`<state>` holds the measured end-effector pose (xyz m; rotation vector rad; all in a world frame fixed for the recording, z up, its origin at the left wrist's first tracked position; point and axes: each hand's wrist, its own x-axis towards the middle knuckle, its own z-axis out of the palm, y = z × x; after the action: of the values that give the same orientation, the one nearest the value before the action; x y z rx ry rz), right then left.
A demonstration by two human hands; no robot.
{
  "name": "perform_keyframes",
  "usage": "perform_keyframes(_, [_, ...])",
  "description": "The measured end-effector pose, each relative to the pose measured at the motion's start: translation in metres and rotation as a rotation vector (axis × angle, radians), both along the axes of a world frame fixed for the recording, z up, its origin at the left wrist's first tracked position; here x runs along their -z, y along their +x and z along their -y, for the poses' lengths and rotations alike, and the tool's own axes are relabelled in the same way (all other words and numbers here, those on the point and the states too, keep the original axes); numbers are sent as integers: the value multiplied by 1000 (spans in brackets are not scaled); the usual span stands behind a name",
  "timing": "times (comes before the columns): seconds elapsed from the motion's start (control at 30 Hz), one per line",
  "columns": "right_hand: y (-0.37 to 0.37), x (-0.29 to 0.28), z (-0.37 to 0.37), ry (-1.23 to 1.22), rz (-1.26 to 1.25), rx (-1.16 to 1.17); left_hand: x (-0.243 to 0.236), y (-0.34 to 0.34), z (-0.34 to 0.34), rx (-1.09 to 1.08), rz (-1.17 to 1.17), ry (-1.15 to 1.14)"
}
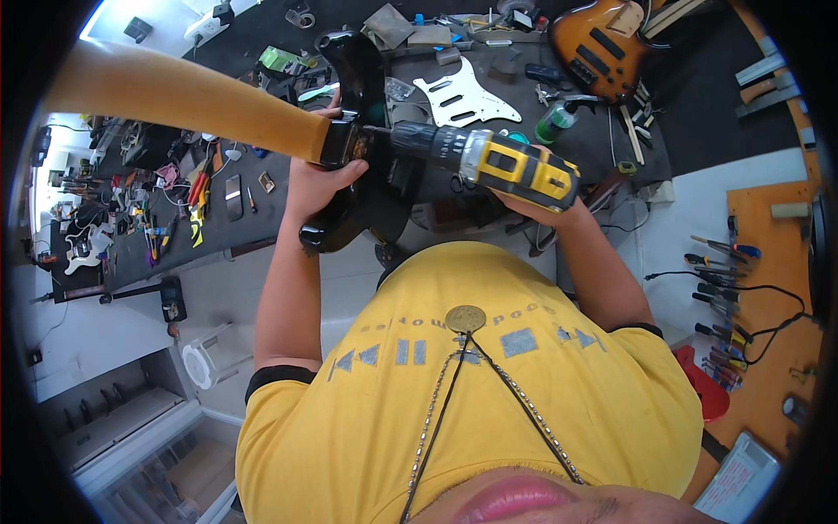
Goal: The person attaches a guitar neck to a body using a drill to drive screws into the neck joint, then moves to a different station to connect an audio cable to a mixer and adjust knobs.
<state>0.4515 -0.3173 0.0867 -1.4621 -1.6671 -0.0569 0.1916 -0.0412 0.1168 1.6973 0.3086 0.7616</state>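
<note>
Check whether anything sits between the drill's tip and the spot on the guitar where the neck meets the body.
Nothing visible does. The drill in the right hand points straight at the neck joint of the black guitar. The left hand grips just below the joint, beside the tip, not across it.

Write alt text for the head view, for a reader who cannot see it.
A person's right hand presses a yellow drill against the joint where a wooden neck meets a black guitar body, which the left hand steadies. Behind lies a dark workbench with a white pickguard, a sunburst bass and scattered tools.
</note>
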Motion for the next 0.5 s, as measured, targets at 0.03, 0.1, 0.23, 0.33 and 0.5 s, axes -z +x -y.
perform_keyframes(0.03, [7, 7, 14, -77, 59, 42, 0, 0, 0, -9, -2, -12])
perform_keyframes(0.1, [13, -1, 39, -170, -171, -100, 3, -6, -3, -27, 5, -27])
perform_keyframes(0.23, [-7, -55, 50, -341, -1329, -458, 4, -13, -7, -57, 18, -173])
perform_keyframes(0.33, [-15, -47, 47, -161, -1728, -660, 6, -14, -13, -125, -34, -199])
perform_keyframes(0.5, [-19, -55, 41, -21, -1959, -668, 4, -14, -5, -110, -25, -151])
